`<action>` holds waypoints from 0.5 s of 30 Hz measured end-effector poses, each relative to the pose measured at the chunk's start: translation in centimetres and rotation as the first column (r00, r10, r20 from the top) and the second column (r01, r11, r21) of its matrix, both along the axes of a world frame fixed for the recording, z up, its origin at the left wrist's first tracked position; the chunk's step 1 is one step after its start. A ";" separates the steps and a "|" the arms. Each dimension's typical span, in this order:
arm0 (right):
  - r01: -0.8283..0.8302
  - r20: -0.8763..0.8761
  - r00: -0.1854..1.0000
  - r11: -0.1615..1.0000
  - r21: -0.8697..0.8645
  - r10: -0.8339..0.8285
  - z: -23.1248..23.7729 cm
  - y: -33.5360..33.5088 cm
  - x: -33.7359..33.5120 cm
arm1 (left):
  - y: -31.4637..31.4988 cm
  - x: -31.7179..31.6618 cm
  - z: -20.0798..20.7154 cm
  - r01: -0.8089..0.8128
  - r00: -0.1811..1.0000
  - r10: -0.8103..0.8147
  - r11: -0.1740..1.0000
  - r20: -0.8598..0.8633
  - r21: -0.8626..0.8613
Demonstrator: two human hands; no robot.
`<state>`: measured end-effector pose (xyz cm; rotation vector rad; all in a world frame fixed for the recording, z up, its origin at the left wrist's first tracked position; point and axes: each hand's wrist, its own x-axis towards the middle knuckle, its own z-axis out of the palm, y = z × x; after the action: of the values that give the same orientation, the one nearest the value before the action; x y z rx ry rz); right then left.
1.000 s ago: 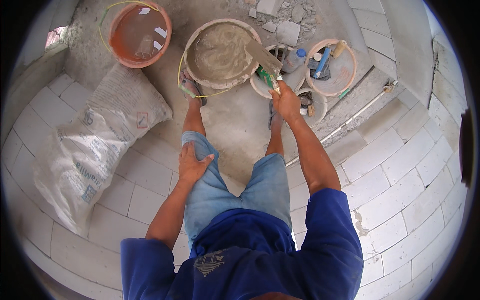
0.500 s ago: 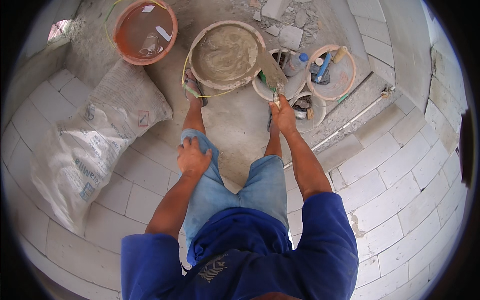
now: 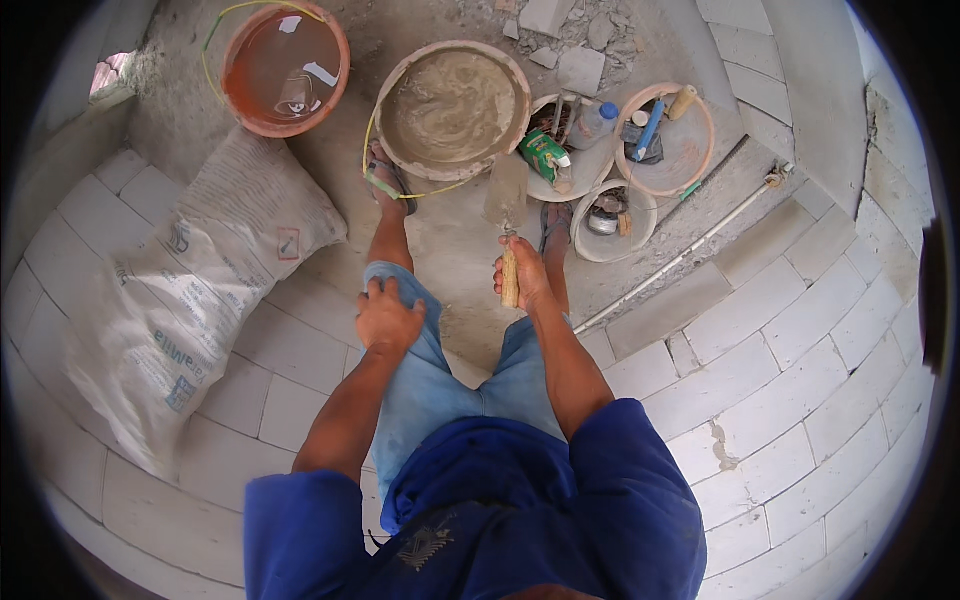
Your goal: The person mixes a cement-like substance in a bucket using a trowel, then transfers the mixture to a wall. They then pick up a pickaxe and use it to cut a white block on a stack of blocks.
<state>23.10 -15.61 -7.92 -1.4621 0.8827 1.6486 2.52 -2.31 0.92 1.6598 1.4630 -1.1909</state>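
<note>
My right hand (image 3: pixel 527 272) is closed around the wooden handle of a trowel (image 3: pixel 506 195). The grey-coated blade points away from me, just below the near right rim of a round bucket (image 3: pixel 432 174). Wet grey mortar (image 3: pixel 455 105) fills that bucket, its surface swirled. My left hand (image 3: pixel 388 315) lies on my left knee with the fingers spread, holding nothing. Beyond the trowel, to the right, a pale container (image 3: pixel 590 165) holds a green packet (image 3: pixel 543 153) and a blue-capped bottle (image 3: pixel 594 125).
An orange bucket (image 3: pixel 231 95) of murky water stands far left, beside a large white sack (image 3: pixel 235 215). Right are a small white bucket (image 3: pixel 640 240) and a round tub (image 3: pixel 690 160) with tools. Broken blocks (image 3: pixel 580 70) lie behind; a white pipe (image 3: pixel 700 232) runs along the block wall.
My right hand has drawn the trowel leftward and nearer to me, off the containers on the right, uncovering the green packet. My left hand stays on the knee.
</note>
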 end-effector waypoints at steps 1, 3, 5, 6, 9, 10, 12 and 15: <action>-0.016 -0.001 1.000 1.000 0.002 0.016 -0.6 0.1 -0.2 | 0.1 -0.1 -0.1 0.001 1.000 -0.001 1.000 -0.001 -0.003; -0.054 -0.003 0.999 0.999 0.005 0.054 -1.5 0.2 -0.4 | 0.2 -0.1 -0.2 -0.004 1.000 0.004 1.000 -0.004 -0.010; -0.108 0.077 0.991 0.994 -0.002 0.108 -2.2 0.0 -0.5 | 0.3 -0.1 -0.3 0.009 1.000 -0.009 1.000 0.000 0.001; -0.135 0.117 0.984 0.991 -0.007 0.135 -2.4 0.2 -0.5 | 0.4 -0.1 -0.2 0.016 1.000 -0.016 1.000 0.001 0.007; -0.197 0.182 0.964 0.980 -0.010 0.196 -3.9 1.9 1.2 | 0.7 0.0 -0.1 -0.002 1.000 0.002 1.000 -0.007 -0.018; -0.251 0.211 0.946 0.968 -0.013 0.248 -4.4 3.0 2.2 | 0.6 -0.1 -0.2 -0.002 1.000 0.002 1.000 -0.005 -0.010; -0.356 0.283 0.893 0.934 -0.033 0.351 -5.3 5.8 4.6 | 0.4 -0.4 -0.5 0.004 1.000 -0.004 1.000 0.001 0.005; -0.550 0.450 0.720 0.830 -0.095 0.528 -5.9 11.0 8.1 | 0.9 -0.2 -0.1 0.006 1.000 -0.006 1.000 0.005 -0.013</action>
<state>31.18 -4.59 -13.86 -2.0999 0.1378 1.5733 2.35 -1.43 0.85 1.6584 1.4454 -1.1964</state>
